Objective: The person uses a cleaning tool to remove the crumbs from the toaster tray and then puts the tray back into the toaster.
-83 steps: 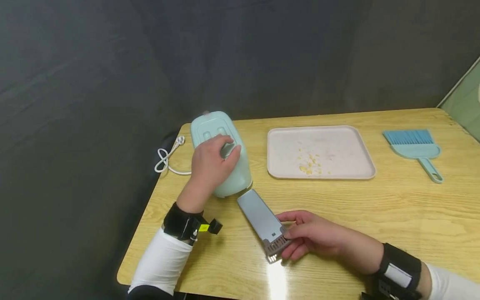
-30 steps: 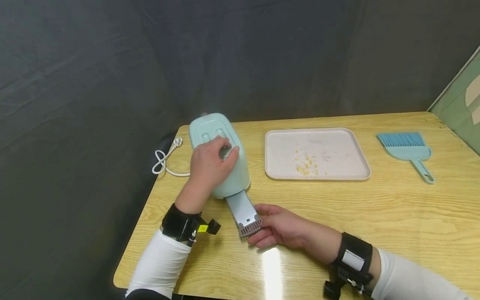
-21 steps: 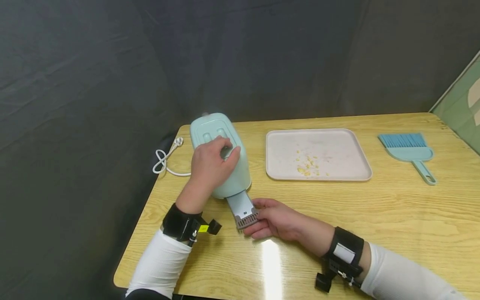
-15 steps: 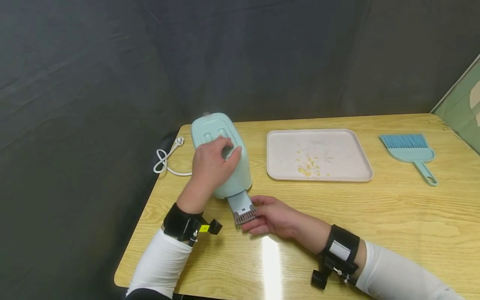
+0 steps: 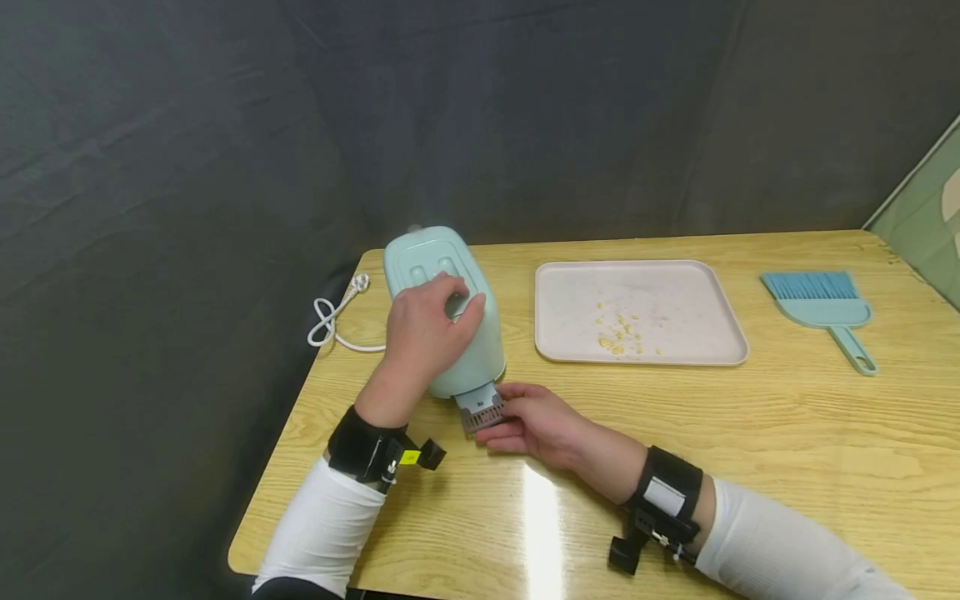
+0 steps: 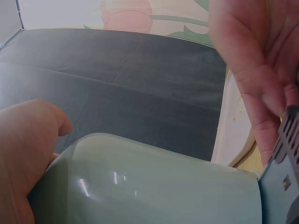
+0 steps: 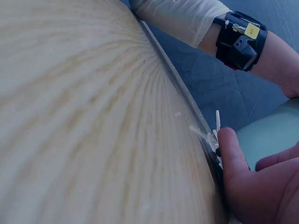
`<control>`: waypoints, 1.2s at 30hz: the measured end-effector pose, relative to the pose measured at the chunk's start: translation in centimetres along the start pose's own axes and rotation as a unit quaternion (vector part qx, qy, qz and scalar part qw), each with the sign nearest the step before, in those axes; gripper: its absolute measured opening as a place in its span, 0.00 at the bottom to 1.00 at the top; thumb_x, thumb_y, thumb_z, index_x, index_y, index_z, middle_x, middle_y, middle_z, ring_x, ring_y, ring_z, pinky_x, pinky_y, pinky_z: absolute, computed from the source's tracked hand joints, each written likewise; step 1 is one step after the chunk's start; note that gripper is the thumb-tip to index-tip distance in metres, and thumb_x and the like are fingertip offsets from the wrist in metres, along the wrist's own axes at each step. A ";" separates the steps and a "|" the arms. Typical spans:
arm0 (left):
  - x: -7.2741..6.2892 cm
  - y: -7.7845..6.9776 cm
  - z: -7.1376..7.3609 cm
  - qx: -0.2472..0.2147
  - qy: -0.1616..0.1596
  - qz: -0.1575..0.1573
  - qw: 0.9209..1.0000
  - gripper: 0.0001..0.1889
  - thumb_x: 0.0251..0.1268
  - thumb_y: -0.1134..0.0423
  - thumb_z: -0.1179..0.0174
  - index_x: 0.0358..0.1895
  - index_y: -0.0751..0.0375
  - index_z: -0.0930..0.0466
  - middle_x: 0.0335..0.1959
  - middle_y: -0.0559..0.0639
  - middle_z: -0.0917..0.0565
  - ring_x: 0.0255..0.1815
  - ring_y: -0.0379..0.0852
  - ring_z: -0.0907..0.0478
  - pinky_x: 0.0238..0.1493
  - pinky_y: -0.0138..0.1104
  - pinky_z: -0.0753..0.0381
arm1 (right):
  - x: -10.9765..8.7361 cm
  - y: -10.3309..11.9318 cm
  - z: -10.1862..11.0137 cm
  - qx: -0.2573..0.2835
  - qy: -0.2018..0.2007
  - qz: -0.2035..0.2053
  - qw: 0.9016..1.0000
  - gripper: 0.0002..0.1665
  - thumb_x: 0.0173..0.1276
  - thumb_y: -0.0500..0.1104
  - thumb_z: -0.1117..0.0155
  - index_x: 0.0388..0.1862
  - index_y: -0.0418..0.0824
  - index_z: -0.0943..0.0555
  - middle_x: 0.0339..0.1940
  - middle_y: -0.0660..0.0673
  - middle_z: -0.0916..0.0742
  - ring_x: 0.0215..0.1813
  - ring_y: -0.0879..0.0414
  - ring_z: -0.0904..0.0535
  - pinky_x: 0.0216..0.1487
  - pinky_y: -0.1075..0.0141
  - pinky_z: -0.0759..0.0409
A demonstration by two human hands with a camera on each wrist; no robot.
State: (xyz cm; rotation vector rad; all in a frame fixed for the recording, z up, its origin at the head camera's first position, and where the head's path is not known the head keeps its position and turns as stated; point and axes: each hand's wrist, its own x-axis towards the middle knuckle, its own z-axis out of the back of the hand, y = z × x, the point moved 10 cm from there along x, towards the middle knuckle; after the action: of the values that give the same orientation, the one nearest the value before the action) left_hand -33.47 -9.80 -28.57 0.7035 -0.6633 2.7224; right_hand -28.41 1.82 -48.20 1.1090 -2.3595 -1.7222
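A pale blue toaster (image 5: pixel 483 354) stands at the table's left end. My left hand (image 5: pixel 423 329) holds it from above, thumb and forefinger curved over its top; the other fingers are mostly hidden. Out of the toaster's near end sticks the slotted end of a grey crumb tray (image 5: pixel 480 408), the rest being inside. At that end my right hand (image 5: pixel 536 423) pinches the crumb tray, thumb above and fingers below. The left wrist view shows the toaster's glossy side (image 6: pixel 154 184) and the crumb tray (image 6: pixel 286 175) at lower right. In the right wrist view the crumb tray is hidden.
A pale pink serving tray (image 5: pixel 675 312) with yellow crumbs (image 5: pixel 618 342) lies right of the toaster. Farther right is a blue brush (image 5: pixel 825 310). A white cord with plug (image 5: pixel 330 321) lies near the left edge of the wooden table (image 5: pixel 750 442).
My right hand has moved left and forward, sliding the crumb tray from just outside the toaster to mostly inside it. The left hand has stayed on the toaster.
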 end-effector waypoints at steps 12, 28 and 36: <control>-0.1 0.0 0.1 0.006 -0.003 0.001 1.000 0.19 0.72 0.42 0.45 0.48 0.52 0.16 0.44 0.50 0.11 0.40 0.57 0.17 0.46 0.48 0.22 | 0.2 0.5 -0.1 0.059 -0.036 0.017 0.997 0.31 0.76 0.36 0.57 0.76 0.33 0.46 0.63 0.22 0.22 0.43 0.45 0.10 0.57 0.51 0.14; -0.1 -0.3 0.0 0.016 -0.007 -0.010 1.000 0.19 0.72 0.43 0.46 0.47 0.53 0.16 0.43 0.49 0.12 0.38 0.57 0.18 0.47 0.49 0.22 | 0.8 1.4 -0.2 0.060 -0.034 0.034 0.997 0.18 0.72 0.35 0.56 0.59 0.34 0.40 0.51 0.28 0.14 0.40 0.48 0.09 0.52 0.55 0.12; -0.1 -0.5 0.1 0.015 -0.021 -0.019 0.999 0.18 0.72 0.44 0.45 0.46 0.54 0.16 0.41 0.50 0.11 0.37 0.58 0.17 0.44 0.49 0.22 | 1.6 1.7 -0.2 0.061 -0.047 0.038 0.996 0.19 0.69 0.33 0.54 0.57 0.36 0.41 0.42 0.34 0.12 0.39 0.49 0.09 0.48 0.56 0.11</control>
State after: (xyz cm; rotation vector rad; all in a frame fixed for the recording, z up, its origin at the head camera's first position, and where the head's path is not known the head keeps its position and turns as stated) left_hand -33.17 -9.45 -28.34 0.7737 -0.6120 2.6948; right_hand -30.44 1.05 -47.33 0.9585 -2.5573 -1.6620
